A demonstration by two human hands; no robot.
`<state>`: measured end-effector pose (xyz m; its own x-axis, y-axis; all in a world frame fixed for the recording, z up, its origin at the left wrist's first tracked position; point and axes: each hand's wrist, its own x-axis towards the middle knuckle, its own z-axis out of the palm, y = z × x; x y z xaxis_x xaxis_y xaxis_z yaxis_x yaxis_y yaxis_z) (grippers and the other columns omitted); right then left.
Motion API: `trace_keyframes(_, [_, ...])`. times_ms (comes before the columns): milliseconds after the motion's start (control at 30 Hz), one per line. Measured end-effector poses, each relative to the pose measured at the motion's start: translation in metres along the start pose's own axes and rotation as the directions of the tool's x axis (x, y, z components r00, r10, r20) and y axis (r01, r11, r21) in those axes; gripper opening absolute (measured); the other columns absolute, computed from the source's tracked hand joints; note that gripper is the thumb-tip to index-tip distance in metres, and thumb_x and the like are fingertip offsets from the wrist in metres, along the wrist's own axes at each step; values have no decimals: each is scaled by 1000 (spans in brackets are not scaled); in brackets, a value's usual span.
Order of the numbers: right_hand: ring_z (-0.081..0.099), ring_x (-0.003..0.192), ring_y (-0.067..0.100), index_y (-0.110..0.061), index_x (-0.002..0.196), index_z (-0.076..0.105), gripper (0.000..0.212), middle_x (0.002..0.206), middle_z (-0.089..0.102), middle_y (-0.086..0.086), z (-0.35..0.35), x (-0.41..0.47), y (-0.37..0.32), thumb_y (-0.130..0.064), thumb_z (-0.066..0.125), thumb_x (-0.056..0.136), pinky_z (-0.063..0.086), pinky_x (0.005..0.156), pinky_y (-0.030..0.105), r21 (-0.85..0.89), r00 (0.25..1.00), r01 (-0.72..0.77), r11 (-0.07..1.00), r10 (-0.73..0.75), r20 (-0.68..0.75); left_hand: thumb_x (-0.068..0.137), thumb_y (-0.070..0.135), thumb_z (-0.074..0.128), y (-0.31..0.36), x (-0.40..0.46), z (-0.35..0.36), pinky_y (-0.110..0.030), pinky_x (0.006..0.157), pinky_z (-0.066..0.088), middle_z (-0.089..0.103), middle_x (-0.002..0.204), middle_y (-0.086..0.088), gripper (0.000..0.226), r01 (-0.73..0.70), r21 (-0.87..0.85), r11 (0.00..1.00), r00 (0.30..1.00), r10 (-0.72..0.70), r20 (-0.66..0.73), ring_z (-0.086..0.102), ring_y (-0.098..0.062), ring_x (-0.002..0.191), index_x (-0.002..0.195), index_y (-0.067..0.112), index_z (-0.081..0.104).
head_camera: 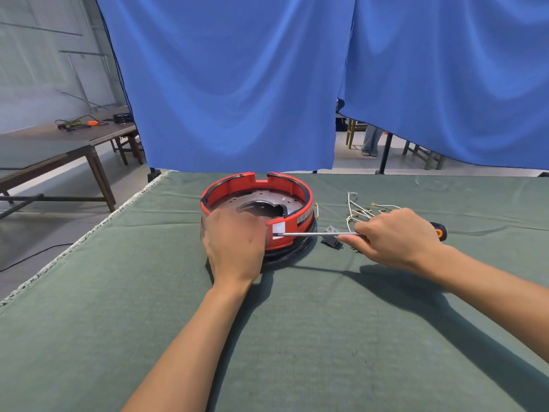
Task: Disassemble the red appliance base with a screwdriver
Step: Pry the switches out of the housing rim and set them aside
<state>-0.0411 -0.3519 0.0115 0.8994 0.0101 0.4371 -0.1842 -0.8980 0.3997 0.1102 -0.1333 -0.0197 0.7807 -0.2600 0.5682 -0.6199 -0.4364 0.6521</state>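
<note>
The red appliance base (257, 209) sits on the green-covered counter (297, 337), just above the middle of the frame, a round open ring with a dark metal plate inside. The left hand (234, 248) is laid over its near wall, fingers curled down against the red side to steady it. The right hand (395, 237) grips the screwdriver (323, 233) at the join of shaft and handle, the orange-and-black handle end showing past the wrist; the shaft lies nearly level, its tip at the white label patch on the base's near side, beside the left fingers.

This looks like the step of working a fastener or seam in the side wall. The next move likely calls for seating the tip squarely and holding the base firm so it does not slide or turn.

Whether the tip sits in a screw head or a slot cannot be told; the left hand hides that stretch of wall. Loose white wires (361, 209) and a small grey part (331, 237) lie right of the base, partly behind the shaft.
</note>
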Motion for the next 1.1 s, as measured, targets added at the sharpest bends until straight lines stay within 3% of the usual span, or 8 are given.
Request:
trace_keyframes(133, [57,54,22,-20,62,44,74,57,59,-4,-1,-5,4,-68,-11,80,22,46,27,-10,1000,10,1000,-10,2,85,45,44,2,-1,-1,-54,93,39,54,98,0,36,0,5,1000,1000,0,-4,39,-23,117,89,18,69])
trace_keyframes(333, [59,55,22,-20,63,51,81,58,60,-3,-2,-16,0,-70,-11,79,26,47,27,19,1000,4,1000,-4,12,85,46,43,2,-1,1,-53,95,37,52,98,2,37,9,19,1000,1000,-9,-2,38,-22,118,88,20,69])
trace_keyframes(467, [59,56,21,-20,64,52,81,58,60,-3,-4,-11,-7,-69,-11,79,18,44,27,29,1000,-9,1000,9,5,86,46,43,1,-1,-1,-53,95,37,52,98,2,37,5,12,1000,1000,-5,7,38,-21,118,89,20,68])
trace_keyframes(633, [55,52,21,-19,59,43,76,53,54,-3,-9,-11,-16,-68,-10,80,15,42,26,16,999,-45,999,44,15,86,47,42,2,-1,-1,-53,96,37,52,98,2,37,4,8,1000,1000,-4,14,38,-21,117,89,20,68])
trace_keyframes(767, [40,45,21,-17,55,37,74,45,38,-5,-16,-15,-23,-67,-11,82,16,42,25,-10,998,-62,998,62,30,86,46,41,2,-1,-1,-53,97,35,50,98,2,38,6,12,1000,1000,-6,17,37,-22,118,89,20,68])
trace_keyframes(933, [42,46,21,-18,61,51,82,46,35,-6,-23,-9,-22,-67,-13,79,15,41,25,-58,997,-39,998,43,64,87,44,38,4,-1,-1,-52,97,34,47,97,0,39,13,31,999,999,-14,35,36,-24,116,84,18,67])
trace_keyframes(1100, [45,50,23,-23,62,45,74,49,36,-7,-29,12,-4,-71,-9,76,31,47,26,-28,995,43,999,-41,91,91,40,42,4,0,1,-54,97,33,46,96,-1,34,14,22,1000,999,-14,36,36,-25,115,82,17,66])
